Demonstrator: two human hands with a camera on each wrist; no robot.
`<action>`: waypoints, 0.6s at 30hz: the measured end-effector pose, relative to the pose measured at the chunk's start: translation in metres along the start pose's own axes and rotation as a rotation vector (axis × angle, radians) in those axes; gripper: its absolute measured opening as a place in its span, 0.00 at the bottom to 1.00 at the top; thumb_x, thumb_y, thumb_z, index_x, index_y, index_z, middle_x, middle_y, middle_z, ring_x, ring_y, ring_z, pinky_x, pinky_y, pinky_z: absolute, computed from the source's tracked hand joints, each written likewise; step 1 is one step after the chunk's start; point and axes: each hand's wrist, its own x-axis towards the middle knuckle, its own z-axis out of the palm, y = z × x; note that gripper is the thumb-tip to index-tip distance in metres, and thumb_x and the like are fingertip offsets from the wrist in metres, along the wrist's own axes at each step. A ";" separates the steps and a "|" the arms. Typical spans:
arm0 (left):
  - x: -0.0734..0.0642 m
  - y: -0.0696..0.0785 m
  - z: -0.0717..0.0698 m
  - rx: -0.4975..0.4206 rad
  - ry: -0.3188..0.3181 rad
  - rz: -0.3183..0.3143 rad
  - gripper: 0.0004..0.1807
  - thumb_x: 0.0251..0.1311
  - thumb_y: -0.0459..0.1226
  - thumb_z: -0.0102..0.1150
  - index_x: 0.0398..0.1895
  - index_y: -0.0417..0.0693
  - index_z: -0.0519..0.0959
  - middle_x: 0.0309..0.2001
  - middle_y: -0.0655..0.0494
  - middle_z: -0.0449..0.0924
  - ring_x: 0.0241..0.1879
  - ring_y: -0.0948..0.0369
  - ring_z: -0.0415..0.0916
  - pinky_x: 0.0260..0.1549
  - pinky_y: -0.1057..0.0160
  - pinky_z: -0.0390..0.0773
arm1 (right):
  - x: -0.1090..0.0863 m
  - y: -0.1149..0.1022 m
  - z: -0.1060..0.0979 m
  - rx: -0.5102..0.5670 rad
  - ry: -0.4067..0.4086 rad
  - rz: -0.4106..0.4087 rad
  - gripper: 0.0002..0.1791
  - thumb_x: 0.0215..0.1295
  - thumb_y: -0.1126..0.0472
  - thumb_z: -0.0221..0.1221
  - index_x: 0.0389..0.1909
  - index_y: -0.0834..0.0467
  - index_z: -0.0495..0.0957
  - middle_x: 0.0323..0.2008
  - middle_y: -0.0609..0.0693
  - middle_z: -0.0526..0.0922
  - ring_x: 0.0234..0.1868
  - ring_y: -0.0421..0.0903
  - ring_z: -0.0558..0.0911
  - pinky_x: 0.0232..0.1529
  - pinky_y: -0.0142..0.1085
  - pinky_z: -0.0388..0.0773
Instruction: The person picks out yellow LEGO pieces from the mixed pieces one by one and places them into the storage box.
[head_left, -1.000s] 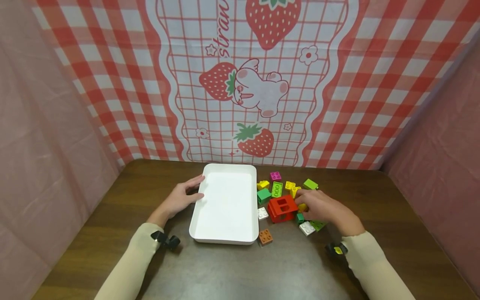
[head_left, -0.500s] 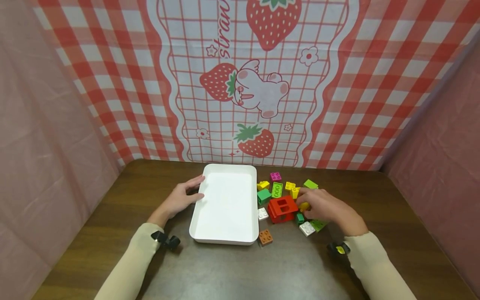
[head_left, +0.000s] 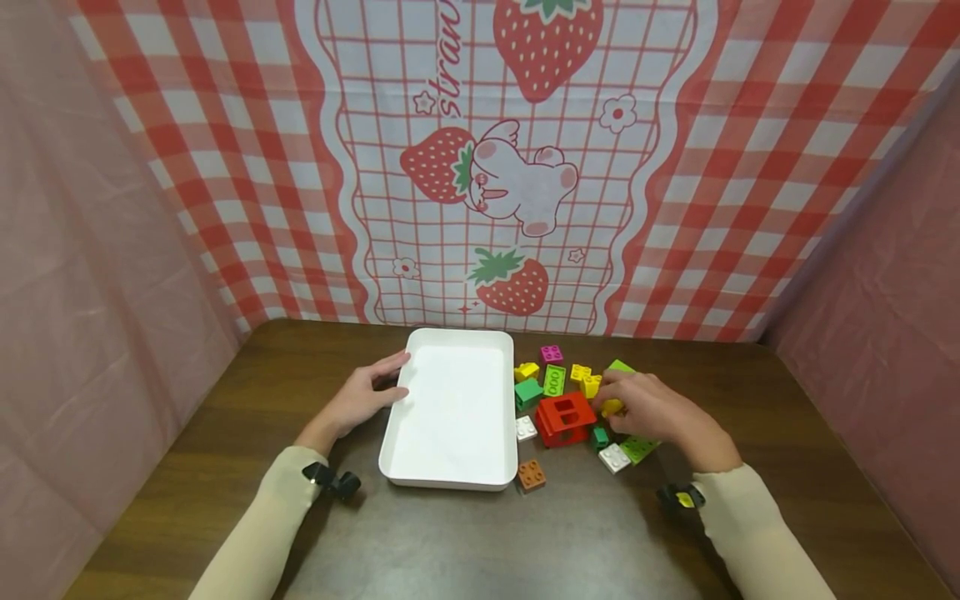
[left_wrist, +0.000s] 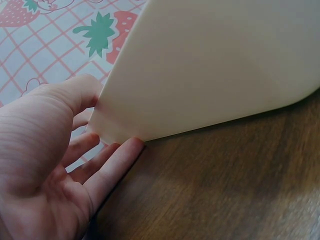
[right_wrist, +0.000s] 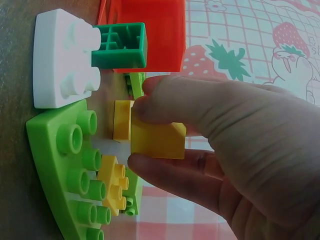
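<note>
In the right wrist view my right hand [right_wrist: 250,135] pinches a yellow toy building brick [right_wrist: 159,142] between thumb and fingers. Another yellow brick [right_wrist: 121,120] shows just behind it. Around that hand lie a white brick [right_wrist: 55,60], a dark green brick [right_wrist: 120,61], a lime green brick [right_wrist: 47,140] and a red window frame piece [head_left: 564,427]. My left hand [head_left: 362,397] rests at the left side of a white tray [head_left: 450,482], its fingers spread. The left wrist view shows its fingertips touching the tray's outer wall.
Several more bricks lie right of the tray: magenta [head_left: 551,354], green [head_left: 528,393] and brown [head_left: 531,475] ones among them. Behind the wooden table [head_left: 225,442] hangs a checked strawberry cloth [head_left: 285,233], with pink curtains at both sides.
My right hand has shifted slightly right and away from the red window frame piece, with the yellow brick in its fingers. The left hand and the tray stay put.
</note>
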 end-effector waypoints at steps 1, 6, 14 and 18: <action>0.000 0.000 0.000 0.002 0.001 0.000 0.37 0.78 0.33 0.68 0.86 0.38 0.67 0.90 0.40 0.61 0.90 0.37 0.58 0.87 0.32 0.61 | 0.000 0.000 0.000 -0.003 0.015 -0.004 0.14 0.64 0.64 0.78 0.50 0.52 0.95 0.51 0.51 0.87 0.48 0.47 0.82 0.56 0.52 0.93; 0.000 0.000 0.000 -0.001 0.001 0.000 0.37 0.77 0.33 0.68 0.86 0.38 0.67 0.90 0.39 0.61 0.90 0.37 0.57 0.87 0.32 0.60 | 0.001 0.000 0.000 -0.034 0.089 -0.035 0.14 0.65 0.65 0.78 0.50 0.53 0.94 0.48 0.50 0.86 0.44 0.44 0.81 0.48 0.43 0.92; -0.001 0.000 0.000 0.002 0.000 0.002 0.37 0.78 0.33 0.68 0.86 0.38 0.67 0.89 0.39 0.61 0.90 0.37 0.58 0.87 0.32 0.61 | 0.000 0.000 0.002 -0.067 0.209 -0.061 0.13 0.62 0.65 0.80 0.47 0.52 0.93 0.43 0.47 0.83 0.42 0.42 0.81 0.45 0.40 0.91; -0.001 0.001 0.000 0.008 0.002 0.005 0.37 0.78 0.33 0.68 0.86 0.38 0.67 0.89 0.39 0.61 0.90 0.37 0.58 0.87 0.32 0.61 | -0.002 -0.001 0.002 -0.090 0.277 -0.080 0.14 0.61 0.66 0.81 0.46 0.53 0.92 0.45 0.49 0.84 0.43 0.45 0.82 0.48 0.46 0.93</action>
